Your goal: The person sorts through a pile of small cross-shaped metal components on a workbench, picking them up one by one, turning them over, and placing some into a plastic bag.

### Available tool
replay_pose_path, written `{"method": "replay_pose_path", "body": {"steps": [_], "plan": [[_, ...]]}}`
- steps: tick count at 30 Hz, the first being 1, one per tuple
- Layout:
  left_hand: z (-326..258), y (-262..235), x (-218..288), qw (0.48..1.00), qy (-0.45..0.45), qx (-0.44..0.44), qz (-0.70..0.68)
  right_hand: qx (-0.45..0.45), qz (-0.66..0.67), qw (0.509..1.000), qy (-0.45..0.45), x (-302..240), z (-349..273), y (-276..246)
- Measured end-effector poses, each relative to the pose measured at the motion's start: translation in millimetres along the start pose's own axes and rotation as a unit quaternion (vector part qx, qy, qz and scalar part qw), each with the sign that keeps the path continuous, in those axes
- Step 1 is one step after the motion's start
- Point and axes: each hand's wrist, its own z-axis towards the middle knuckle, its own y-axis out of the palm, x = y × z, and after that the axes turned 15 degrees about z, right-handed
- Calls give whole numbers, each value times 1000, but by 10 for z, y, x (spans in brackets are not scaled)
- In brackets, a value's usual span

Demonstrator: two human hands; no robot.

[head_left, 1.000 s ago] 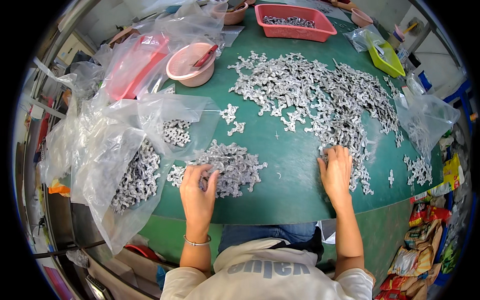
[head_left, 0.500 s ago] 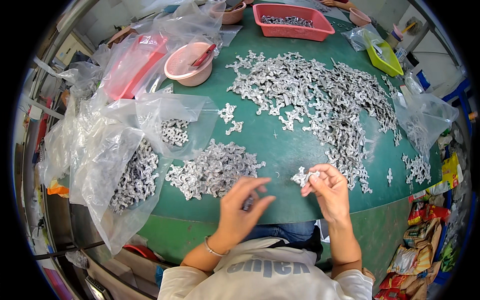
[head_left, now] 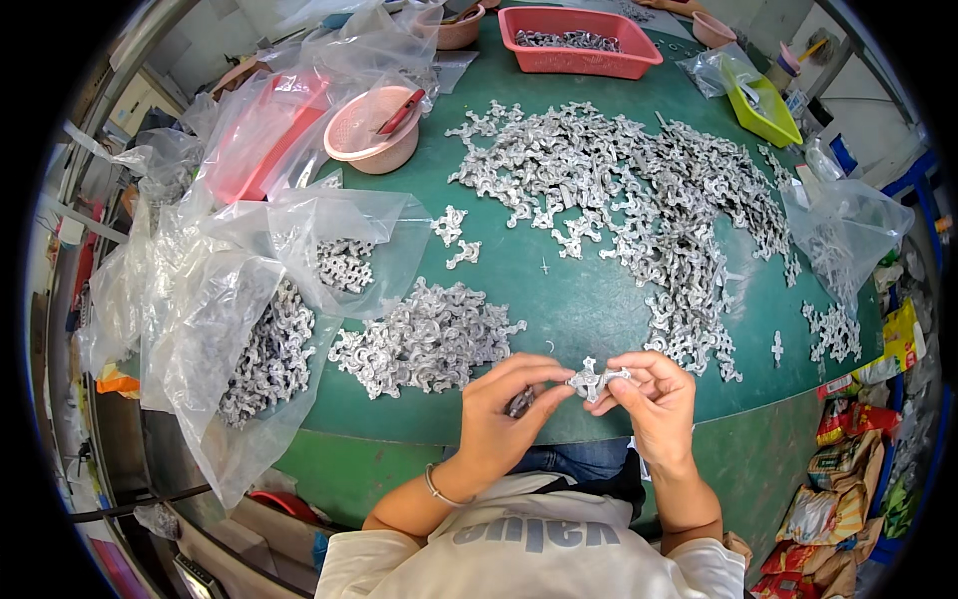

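A small silvery cast metal part (head_left: 589,379) with several lobed arms is held between my hands, over the near edge of the table. My right hand (head_left: 656,399) grips its right end between thumb and fingers. At its left tip, the thumb and forefinger of my left hand (head_left: 502,411) pinch it. A dark grey object (head_left: 520,402) is tucked inside the curled left hand; its kind is mostly hidden. Just beyond my left hand lies a heap of similar metal parts (head_left: 429,339) on the green table (head_left: 589,309).
A larger spread of metal parts (head_left: 609,180) covers the far middle and right. Clear plastic bags (head_left: 200,299) with parts crowd the left. A pink basket (head_left: 361,160) holds a red-handled tool (head_left: 401,112). Farther back stand a red tray (head_left: 582,62) and a yellow-green tray (head_left: 770,118).
My left hand has moved right and closed its fingertips on the metal part. My right hand has come slightly lower, and the part has turned between the hands.
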Motion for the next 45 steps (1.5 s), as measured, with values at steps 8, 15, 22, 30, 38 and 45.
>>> {"method": "replay_pose_path", "body": {"steps": [8,15,22,30,38,45], "plan": [[-19,-21,-62,966,-153,-101,-183,0,-120,991,-52,26,-44,-39],[-14,-13,-75,939,-195,-123,-256,5,-107,994,-37,12,-58,-12],[-15,-17,-96,923,-220,-136,-283,4,-128,991,-34,7,-69,-18],[55,-435,-386,975,-81,136,158,158,-488,841,-171,-43,213,-665],[-108,-707,-677,925,-165,174,295,65,-640,724,-247,10,539,-536],[-101,-682,-667,940,-147,168,260,-178,-556,770,-259,391,1194,38]]}}
